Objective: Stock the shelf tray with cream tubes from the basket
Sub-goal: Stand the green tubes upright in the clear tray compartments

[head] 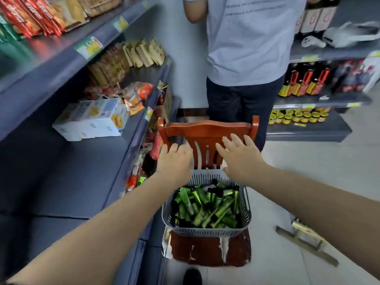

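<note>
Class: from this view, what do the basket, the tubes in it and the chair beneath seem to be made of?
Basket: grey moulded plastic, going by its slotted walls.
Cream tubes: glossy green, probably plastic or foil laminate, with dark caps.
Chair: reddish-brown varnished wood, apparently; carved backrest, finish chipped on the seat.

No print here can be read. Two faint grey lines of text (246, 10) cross the back of a standing person's light shirt (246, 48), too blurred to make out. The price tags (90, 47) on the shelf edge (61, 64), the red snack packs (22, 15) and the dark bottles' labels (300, 87) show only smeared marks.
</note>
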Tool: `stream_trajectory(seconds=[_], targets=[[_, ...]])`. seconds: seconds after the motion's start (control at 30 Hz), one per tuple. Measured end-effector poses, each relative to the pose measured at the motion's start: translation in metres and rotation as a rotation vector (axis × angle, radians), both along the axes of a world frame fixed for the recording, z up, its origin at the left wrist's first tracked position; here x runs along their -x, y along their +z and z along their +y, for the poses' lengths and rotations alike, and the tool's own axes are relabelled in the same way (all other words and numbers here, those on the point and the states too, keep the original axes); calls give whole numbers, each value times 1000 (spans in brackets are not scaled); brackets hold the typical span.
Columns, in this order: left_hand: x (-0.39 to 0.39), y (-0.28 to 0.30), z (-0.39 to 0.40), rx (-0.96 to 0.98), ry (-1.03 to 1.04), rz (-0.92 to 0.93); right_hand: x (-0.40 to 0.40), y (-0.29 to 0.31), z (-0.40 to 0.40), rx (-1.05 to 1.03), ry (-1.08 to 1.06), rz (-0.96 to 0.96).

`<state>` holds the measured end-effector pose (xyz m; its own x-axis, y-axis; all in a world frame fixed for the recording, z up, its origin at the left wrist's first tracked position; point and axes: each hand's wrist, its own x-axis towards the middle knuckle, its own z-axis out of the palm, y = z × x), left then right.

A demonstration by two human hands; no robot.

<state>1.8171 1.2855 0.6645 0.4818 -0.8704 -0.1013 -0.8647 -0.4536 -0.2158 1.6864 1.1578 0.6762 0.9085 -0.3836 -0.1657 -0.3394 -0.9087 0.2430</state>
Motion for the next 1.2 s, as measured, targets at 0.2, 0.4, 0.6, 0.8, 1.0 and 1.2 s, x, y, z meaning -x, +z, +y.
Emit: stream_trajectory(seconds=[0.2, 0.4, 0.6, 0.8, 1.0, 1.2], targets=[[-24, -87, -16, -147, -61, 146, -7, -79, -12, -145, -54, 140], [-40, -177, -16, -250, -70, 279, -11, -182, -12, -336, -116, 338], [-48, -267, -19, -286, 41, 422, -13, -272, -7, -486, -207, 365], [-60, -349, -29, -152, 333, 699, -28, -343, -10, -670, -505, 201], [-74, -402, -50, 98, 555, 914, -48, -392, -24, -872, -977, -98], [-76, -424, -64, 267, 624, 985, -57, -420, -29, -888, -1060, -303]])
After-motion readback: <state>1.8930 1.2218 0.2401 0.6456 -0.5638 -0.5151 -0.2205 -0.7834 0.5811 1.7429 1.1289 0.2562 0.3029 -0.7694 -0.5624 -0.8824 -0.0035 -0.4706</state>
